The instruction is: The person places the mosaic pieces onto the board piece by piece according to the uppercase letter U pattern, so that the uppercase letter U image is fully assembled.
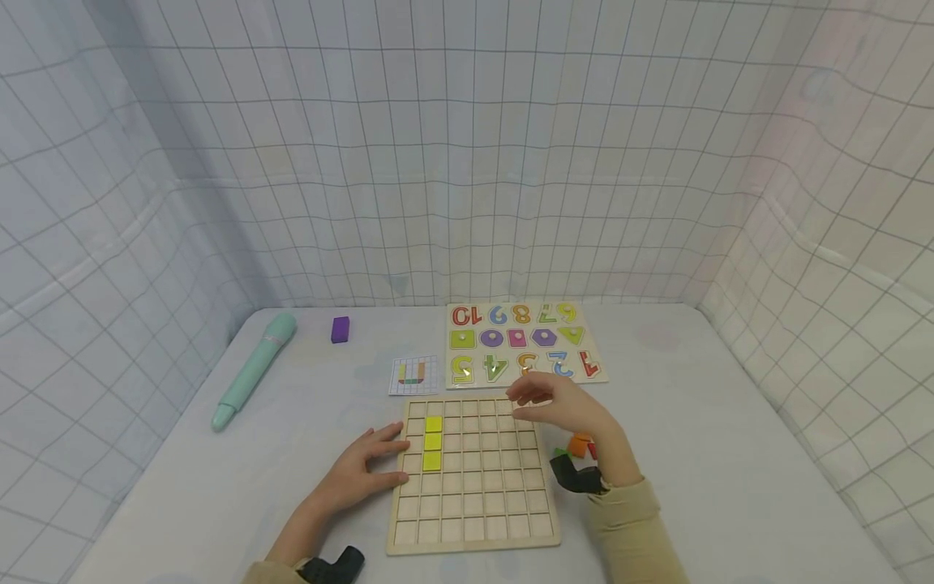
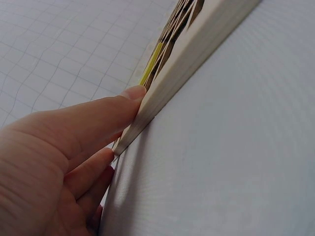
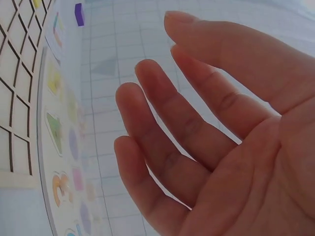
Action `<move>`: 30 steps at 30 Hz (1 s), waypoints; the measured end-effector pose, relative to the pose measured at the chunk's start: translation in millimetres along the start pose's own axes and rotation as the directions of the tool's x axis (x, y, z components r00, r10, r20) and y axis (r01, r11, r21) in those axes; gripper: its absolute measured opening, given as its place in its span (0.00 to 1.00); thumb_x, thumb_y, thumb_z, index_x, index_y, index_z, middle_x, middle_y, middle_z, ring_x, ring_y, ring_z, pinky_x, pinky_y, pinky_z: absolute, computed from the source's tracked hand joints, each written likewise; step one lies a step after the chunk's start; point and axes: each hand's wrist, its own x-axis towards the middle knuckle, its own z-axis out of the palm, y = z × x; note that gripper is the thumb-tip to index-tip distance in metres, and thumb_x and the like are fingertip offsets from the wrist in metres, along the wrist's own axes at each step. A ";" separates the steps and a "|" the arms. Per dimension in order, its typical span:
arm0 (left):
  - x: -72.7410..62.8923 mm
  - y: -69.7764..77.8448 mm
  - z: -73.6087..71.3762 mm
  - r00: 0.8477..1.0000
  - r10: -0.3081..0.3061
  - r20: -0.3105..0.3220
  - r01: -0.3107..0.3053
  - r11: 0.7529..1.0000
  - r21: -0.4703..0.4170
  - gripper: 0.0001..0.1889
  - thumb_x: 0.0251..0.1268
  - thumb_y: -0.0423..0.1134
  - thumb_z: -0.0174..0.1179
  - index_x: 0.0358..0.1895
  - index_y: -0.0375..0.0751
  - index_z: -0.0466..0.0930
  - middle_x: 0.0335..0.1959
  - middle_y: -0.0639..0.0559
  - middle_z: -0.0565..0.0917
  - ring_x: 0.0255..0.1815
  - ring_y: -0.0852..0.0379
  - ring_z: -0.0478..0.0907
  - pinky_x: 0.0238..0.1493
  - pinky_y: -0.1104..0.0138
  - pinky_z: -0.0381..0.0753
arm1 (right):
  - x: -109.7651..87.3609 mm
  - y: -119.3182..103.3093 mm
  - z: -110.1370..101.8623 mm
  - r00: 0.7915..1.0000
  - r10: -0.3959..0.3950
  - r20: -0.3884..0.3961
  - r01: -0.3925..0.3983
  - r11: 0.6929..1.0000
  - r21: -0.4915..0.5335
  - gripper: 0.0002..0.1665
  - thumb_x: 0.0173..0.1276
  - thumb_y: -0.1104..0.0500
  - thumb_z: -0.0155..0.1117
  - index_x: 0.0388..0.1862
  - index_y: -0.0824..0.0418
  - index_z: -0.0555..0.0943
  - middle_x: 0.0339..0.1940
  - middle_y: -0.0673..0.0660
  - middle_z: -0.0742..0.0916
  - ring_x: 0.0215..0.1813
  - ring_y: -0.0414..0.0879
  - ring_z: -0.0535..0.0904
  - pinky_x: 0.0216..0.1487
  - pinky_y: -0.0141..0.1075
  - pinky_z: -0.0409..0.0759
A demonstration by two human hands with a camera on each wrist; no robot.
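1. White tabletop (image 1: 700, 470), beneath everything named here.
2. Pale wooden grid board (image 1: 473, 547), the landmark: its long axis runs near to far, in front of the person.
3. Cream puzzle board with coloured numbers and shapes (image 1: 478, 369), just beyond the grid board's far edge.
4. Mint-green rod-shaped thing (image 1: 253, 371), well left of the grid board.
5. Left hand (image 1: 365, 465): fingers spread, tips touching the grid board's left edge.
6. Right hand (image 1: 558, 403): above the grid board's far right corner, fingers loosely bent, thumb apart, holding nothing.
7. White pattern card (image 1: 413, 375), beyond the far left corner.
8. Small orange, green and red pieces (image 1: 579, 445), beside the right edge; from the right hand's fingertips they lie rightward and nearer the person, partly hidden. The right hand is closer; their long axes are unclear.
9. Purple block (image 1: 340, 329), beyond and left.
10. Three square yellow tiles (image 1: 433, 442), lined near-to-far in the second column from left.
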 end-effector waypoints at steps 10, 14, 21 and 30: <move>-0.5 1.0 -0.8 1.000 0.005 0.000 -0.005 1.000 0.007 0.27 0.49 0.51 0.70 0.53 0.44 0.81 0.68 0.45 0.67 0.71 0.42 0.56 0.73 0.51 0.43 | -26.6 8.1 -34.0 0.996 0.055 -0.070 -0.051 0.998 0.046 0.17 0.58 0.54 0.70 0.46 0.57 0.81 0.45 0.53 0.84 0.49 0.49 0.78 0.55 0.46 0.78; -0.9 1.7 -1.4 1.000 0.004 0.001 -0.004 1.000 0.005 0.27 0.49 0.50 0.70 0.53 0.43 0.81 0.67 0.45 0.67 0.71 0.42 0.55 0.73 0.50 0.43 | -37.9 15.5 -44.5 0.993 0.044 -0.109 -0.035 0.996 0.081 0.19 0.58 0.59 0.70 0.48 0.62 0.80 0.45 0.54 0.84 0.50 0.54 0.79 0.56 0.50 0.77; -1.1 2.4 -1.7 1.000 0.006 0.000 -0.006 1.000 0.015 0.27 0.49 0.51 0.70 0.53 0.43 0.81 0.67 0.45 0.67 0.71 0.42 0.56 0.73 0.50 0.44 | -56.2 28.8 -60.6 0.988 0.032 -0.150 -0.022 0.997 0.068 0.19 0.57 0.60 0.71 0.47 0.64 0.80 0.44 0.53 0.84 0.49 0.53 0.79 0.56 0.37 0.78; 0.0 3.0 -1.1 1.000 0.000 0.004 0.000 1.000 0.022 0.27 0.49 0.51 0.70 0.53 0.44 0.81 0.68 0.45 0.67 0.71 0.42 0.56 0.73 0.50 0.44 | -74.1 46.1 -71.2 0.981 0.133 -0.139 -0.116 0.985 0.125 0.20 0.58 0.59 0.71 0.48 0.63 0.80 0.49 0.66 0.82 0.50 0.53 0.79 0.53 0.31 0.79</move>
